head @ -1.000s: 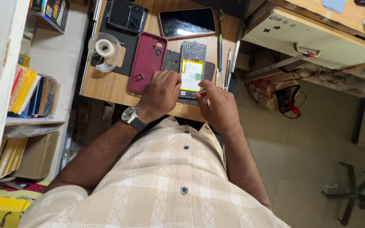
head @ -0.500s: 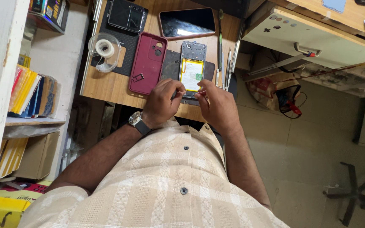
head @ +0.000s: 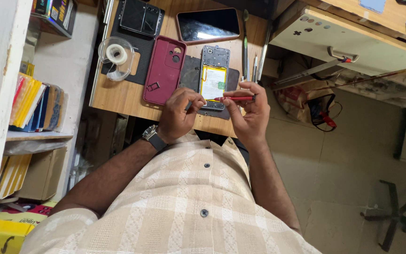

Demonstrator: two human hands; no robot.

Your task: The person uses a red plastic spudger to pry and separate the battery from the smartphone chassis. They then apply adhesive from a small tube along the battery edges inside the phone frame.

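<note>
Since the earlier frames your right hand lifted off the opened phone and came up with a red screwdriver; before that both hands lay flat against the phone's lower end. Head view: you pinched the screwdriver between right thumb and fingers, shaft level, tip pointing left toward your left hand. Left hand was curled, fingertips pressed together right at the screwdriver tip; whether they held anything small, cannot tell. A wristwatch sat on the left wrist. Both hands hovered just over the phone's near end. Opened phone lay back-off, yellow battery showing, on a dark mat on the wooden desk. Just left of it lay a maroon phone case, a small SIM tray resting on its lower part. Clear tape dispenser stood further left. Another phone with dark screen lay beyond, near the desk's far edge. Thin tools lay right of the opened phone. Coloured books stood on the shelf at left
</note>
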